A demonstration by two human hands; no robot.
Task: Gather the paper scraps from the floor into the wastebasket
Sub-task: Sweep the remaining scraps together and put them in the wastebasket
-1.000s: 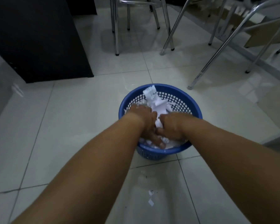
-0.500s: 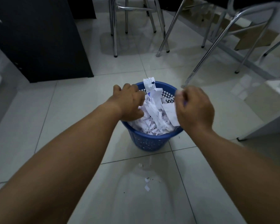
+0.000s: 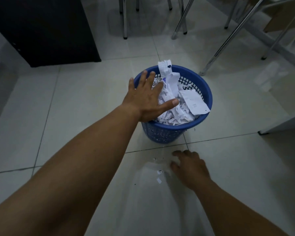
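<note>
Our spread left hand [image 3: 146,99] hid the left rim of the round blue plastic mesh wastebasket [image 3: 206,89]. Our right hand [image 3: 189,167] was blurred, so we could not tell whether its fingers pinched any of the small white paper scraps [image 3: 159,180] just left of it. The upper edge cut off the shiny metal chair legs [image 3: 124,17] and the black cabinet [image 3: 41,28].

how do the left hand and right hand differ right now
The left hand is spread flat over the paper in the blue wastebasket; the right hand has bent fingers. The left is up at the rim; the right is down by the floor scraps. Both are bare.
</note>
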